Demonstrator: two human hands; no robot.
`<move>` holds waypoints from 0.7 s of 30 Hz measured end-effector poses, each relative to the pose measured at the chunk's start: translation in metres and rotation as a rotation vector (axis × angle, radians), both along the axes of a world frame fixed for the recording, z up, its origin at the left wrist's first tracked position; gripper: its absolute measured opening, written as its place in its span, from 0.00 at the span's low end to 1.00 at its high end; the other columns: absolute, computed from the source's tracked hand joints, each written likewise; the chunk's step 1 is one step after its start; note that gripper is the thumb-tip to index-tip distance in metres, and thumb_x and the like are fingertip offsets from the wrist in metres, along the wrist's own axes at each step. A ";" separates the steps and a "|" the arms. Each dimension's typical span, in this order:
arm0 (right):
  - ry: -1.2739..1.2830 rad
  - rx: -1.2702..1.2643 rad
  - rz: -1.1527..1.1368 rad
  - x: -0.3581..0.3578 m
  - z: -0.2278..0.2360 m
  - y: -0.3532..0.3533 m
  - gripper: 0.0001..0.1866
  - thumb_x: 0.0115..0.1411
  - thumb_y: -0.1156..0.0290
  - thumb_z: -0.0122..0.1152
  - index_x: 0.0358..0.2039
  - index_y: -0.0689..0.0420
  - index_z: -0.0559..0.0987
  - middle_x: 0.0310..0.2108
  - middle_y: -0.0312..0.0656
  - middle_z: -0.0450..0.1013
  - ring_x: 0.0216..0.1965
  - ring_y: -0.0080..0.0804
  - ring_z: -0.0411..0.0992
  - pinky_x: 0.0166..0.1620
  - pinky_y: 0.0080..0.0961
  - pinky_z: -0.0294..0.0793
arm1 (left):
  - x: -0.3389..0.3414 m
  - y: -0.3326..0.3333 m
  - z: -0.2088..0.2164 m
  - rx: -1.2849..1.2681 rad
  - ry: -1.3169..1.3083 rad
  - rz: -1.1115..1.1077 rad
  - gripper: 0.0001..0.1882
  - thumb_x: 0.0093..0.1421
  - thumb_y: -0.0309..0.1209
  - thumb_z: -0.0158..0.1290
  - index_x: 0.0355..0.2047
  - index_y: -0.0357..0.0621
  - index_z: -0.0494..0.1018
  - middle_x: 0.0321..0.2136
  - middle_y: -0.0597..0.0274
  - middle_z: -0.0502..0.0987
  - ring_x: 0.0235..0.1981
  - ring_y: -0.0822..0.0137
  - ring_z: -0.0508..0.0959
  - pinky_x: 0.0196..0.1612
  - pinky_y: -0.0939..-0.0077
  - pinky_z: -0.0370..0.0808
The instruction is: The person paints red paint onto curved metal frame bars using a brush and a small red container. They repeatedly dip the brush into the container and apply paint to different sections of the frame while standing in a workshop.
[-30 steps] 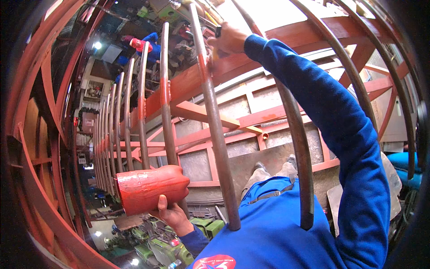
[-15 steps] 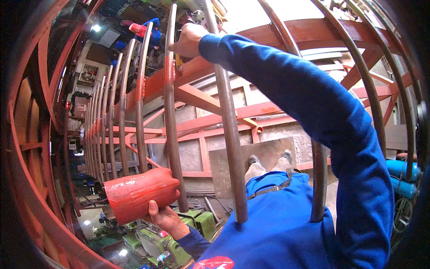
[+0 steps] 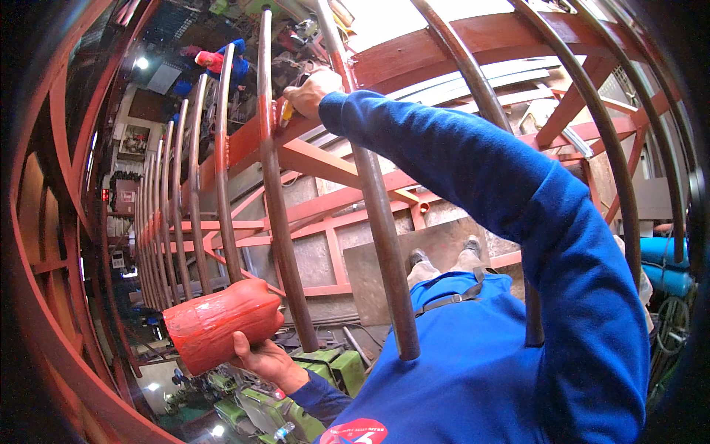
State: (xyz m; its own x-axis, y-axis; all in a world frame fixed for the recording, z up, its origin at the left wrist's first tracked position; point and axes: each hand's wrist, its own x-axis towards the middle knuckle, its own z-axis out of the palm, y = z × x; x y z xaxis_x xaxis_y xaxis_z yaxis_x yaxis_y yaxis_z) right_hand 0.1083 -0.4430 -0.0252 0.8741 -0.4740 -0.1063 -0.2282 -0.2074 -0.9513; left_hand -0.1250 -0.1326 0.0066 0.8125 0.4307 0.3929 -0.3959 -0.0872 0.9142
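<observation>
A red container [image 3: 218, 325] is clamped by fingers of the left hand [image 3: 265, 362]; a yellow tool [image 3: 285, 112] by the right hand's [image 3: 314, 89], beside a pipe [image 3: 278, 214]. Unseen contents could be spilled by tilting.

The right hand [image 3: 314, 94] covers most of the yellow piece [image 3: 285, 111] in its grip, perhaps a brush. The left hand's [image 3: 265, 362] other fingers are hidden behind the red container [image 3: 222, 324], whose contents are out of sight. The right sleeve [image 3: 473, 177] hides a stretch of one rod [image 3: 472, 74]. The lower edge cuts the round chest emblem [image 3: 355, 432]; the distant co-worker [image 3: 216, 62] is too small to read.
</observation>
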 end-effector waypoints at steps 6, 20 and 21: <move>0.007 -0.083 0.111 0.006 -0.002 -0.002 0.28 0.51 0.49 0.61 0.37 0.66 0.77 0.31 0.51 0.76 0.34 0.41 0.76 0.42 0.28 0.76 | 0.003 0.004 -0.003 -0.002 0.005 -0.024 0.46 0.45 0.42 0.62 0.61 0.42 0.53 0.55 0.52 0.63 0.53 0.55 0.68 0.57 0.57 0.67; 0.015 -0.141 0.167 0.041 -0.007 -0.019 0.18 0.46 0.56 0.63 0.25 0.60 0.81 0.26 0.47 0.77 0.27 0.36 0.77 0.35 0.29 0.77 | 0.003 0.002 0.003 0.002 -0.009 -0.068 0.46 0.47 0.41 0.63 0.61 0.38 0.53 0.55 0.51 0.63 0.53 0.55 0.68 0.58 0.60 0.63; -0.005 -0.073 0.197 0.038 -0.012 -0.020 0.18 0.45 0.56 0.63 0.26 0.60 0.81 0.27 0.47 0.77 0.29 0.36 0.78 0.37 0.29 0.77 | 0.005 0.003 0.004 -0.005 -0.016 -0.077 0.45 0.47 0.41 0.63 0.60 0.37 0.53 0.55 0.51 0.63 0.53 0.56 0.67 0.59 0.60 0.62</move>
State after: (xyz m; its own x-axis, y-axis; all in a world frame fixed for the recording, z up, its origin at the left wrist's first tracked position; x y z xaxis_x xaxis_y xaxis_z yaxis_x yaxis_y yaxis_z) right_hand 0.1458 -0.4631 -0.0372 0.9509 -0.3006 -0.0736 -0.1722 -0.3163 -0.9329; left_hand -0.1205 -0.1301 0.0104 0.8372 0.3686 0.4040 -0.4155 -0.0516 0.9081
